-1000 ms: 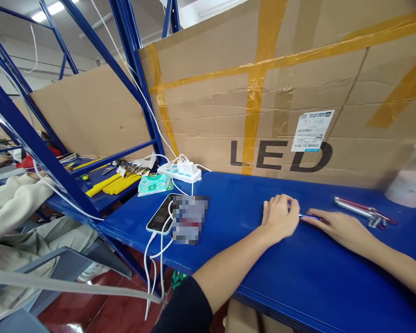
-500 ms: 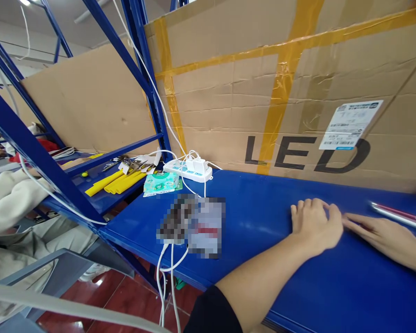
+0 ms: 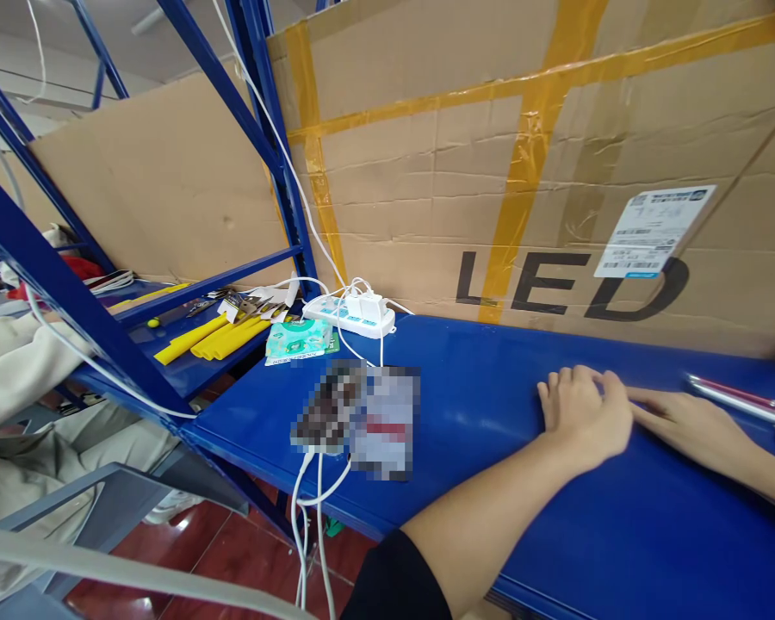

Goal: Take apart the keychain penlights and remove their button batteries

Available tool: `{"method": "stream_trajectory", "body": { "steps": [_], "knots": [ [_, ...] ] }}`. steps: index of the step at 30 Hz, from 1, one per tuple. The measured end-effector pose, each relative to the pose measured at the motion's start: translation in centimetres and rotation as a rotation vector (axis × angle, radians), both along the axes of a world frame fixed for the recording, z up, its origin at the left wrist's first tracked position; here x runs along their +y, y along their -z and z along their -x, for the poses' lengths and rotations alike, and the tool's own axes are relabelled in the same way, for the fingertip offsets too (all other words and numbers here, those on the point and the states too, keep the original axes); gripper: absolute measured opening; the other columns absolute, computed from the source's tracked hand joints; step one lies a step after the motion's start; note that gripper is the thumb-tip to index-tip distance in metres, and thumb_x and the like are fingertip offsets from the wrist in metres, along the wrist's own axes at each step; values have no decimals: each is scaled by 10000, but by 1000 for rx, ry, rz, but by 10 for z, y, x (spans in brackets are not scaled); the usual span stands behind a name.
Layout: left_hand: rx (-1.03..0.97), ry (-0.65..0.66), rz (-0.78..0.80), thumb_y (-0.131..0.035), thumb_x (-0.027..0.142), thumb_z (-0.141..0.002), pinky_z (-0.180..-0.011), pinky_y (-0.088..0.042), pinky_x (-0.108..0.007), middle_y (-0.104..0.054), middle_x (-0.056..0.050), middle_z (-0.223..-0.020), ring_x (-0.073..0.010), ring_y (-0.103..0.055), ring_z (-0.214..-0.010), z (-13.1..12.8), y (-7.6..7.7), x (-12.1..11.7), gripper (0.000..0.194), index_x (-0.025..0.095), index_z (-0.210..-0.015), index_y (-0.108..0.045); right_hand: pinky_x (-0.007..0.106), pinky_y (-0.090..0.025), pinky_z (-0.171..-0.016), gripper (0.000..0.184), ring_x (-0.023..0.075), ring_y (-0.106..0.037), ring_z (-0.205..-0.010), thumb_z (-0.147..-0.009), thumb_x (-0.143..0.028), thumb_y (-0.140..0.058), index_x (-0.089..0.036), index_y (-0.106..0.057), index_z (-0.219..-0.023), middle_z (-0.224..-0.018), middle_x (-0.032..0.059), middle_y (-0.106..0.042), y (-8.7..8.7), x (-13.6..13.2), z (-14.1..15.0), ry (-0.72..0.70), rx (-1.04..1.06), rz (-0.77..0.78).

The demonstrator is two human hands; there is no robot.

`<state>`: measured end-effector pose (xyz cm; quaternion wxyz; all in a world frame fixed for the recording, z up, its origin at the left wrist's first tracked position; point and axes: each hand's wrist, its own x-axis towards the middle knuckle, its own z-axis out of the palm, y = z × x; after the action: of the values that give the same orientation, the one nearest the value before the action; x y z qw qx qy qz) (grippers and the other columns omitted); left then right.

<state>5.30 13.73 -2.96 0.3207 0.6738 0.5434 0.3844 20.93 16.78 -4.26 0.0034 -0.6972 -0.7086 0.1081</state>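
My left hand (image 3: pixel 585 413) rests on the blue tabletop (image 3: pixel 478 508) with its back up. Its fingers are bent and slightly apart, with the tips hidden on the far side. My right hand (image 3: pixel 694 426) comes in from the right edge, fingers stretched toward my left thumb. Its fingertips disappear behind the left hand, so I cannot tell whether the two touch. No object shows in either hand. Just beyond the right hand lies a slim, shiny red and silver object (image 3: pixel 740 400), its kind unclear.
Two blurred-out flat items (image 3: pixel 384 426) lie left of my hands, with white cables below. Behind them are a wipes pack (image 3: pixel 299 339) and a white power strip (image 3: pixel 352 316). A cardboard sheet (image 3: pixel 413 207) backs the table. Yellow tubes (image 3: pixel 232 337) and another person's sleeve (image 3: pixel 19 353) are left.
Both hands have shifted slightly left, the right hand more, and its fingers now sit further behind the left hand. The objects on the table have stayed in place.
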Motion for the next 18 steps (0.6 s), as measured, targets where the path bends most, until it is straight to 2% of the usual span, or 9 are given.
{"method": "stream_trajectory", "body": {
  "steps": [5, 8, 11, 16, 18],
  "knots": [
    [19, 2, 53, -226, 372, -915, -985, -266, -370, -543, -71, -1108, -201, -426, -1097, 5, -7, 0, 408, 142, -1005, -551, 313, -352, -887, 478, 227, -431, -1160, -782, -504, -259, -268, -538, -1090, -1240, -13, -478, -7, -7, 8, -5, 33, 2],
    [42, -4, 4, -228, 356, -921, -978, -261, -370, -554, -64, -1077, -195, -434, -1082, 7, -7, 5, 386, 153, -983, -551, 312, -355, -857, 447, 223, -459, -1123, -810, -500, -285, -278, -541, -1102, -1170, -15, -527, -9, -11, 13, -29, 84, -46],
    [41, -21, -36, -234, 334, -925, -958, -271, -367, -561, -47, -1056, -190, -449, -1058, 9, -2, 12, 378, 162, -946, -570, 305, -355, -824, 419, 223, -496, -1065, -822, -523, -330, -266, -572, -1048, -1102, -21, -564, -10, -14, 16, -116, 130, -128],
    [-113, -33, -67, -262, 311, -924, -888, -328, -302, -583, -29, -914, -160, -496, -950, 15, 3, 26, 358, 160, -868, -582, 259, -348, -720, 412, 154, -552, -875, -840, -567, -329, -263, -580, -963, -925, -37, -605, -11, -20, 13, -233, 264, -207],
    [-177, -46, -57, -257, 276, -926, -843, -351, -274, -577, -30, -838, -138, -516, -850, 18, 5, 30, 358, 144, -830, -576, 242, -349, -728, 413, 131, -548, -863, -844, -570, -331, -263, -565, -989, -937, -40, -600, -11, -24, 12, -280, 337, -233]
  ]
}}
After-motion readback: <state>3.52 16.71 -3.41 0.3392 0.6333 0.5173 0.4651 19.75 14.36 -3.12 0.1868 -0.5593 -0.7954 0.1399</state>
